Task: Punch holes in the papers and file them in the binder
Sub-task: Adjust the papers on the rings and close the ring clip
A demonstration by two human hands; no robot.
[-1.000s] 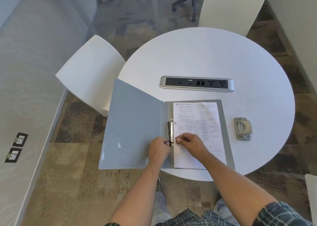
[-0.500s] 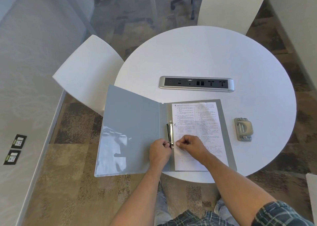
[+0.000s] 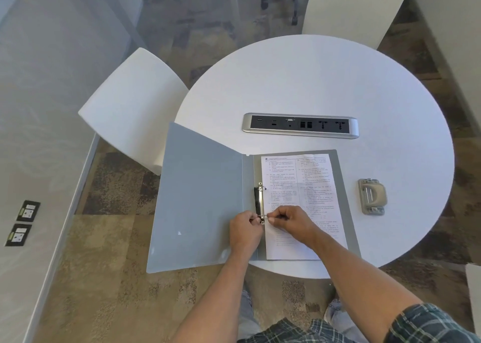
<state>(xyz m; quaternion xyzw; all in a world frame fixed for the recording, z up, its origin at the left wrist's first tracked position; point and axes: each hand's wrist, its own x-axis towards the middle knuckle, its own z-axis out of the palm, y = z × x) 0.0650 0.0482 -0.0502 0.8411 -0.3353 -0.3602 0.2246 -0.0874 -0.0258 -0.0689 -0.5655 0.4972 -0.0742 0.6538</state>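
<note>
A grey binder point(image 3: 203, 199) lies open at the near edge of the round white table point(image 3: 325, 82), its left cover hanging off the table's edge. Printed papers point(image 3: 299, 181) rest on its right half, beside the metal ring clip point(image 3: 260, 199) along the spine. My left hand point(image 3: 244, 230) and my right hand point(image 3: 289, 220) meet at the lower ring of the clip, fingertips pinching it from either side. A beige hole punch point(image 3: 371, 196) sits on the table to the right of the binder, untouched.
A silver power and socket strip point(image 3: 300, 125) is set into the table's middle. A white chair point(image 3: 130, 108) stands at the left, another chair point(image 3: 351, 7) at the far side. Carpet lies below, and a glass wall runs along the left.
The binder's left cover has dipped and settled a little; both hands stay pinched at the lower ring of the clip, hardly moved.
</note>
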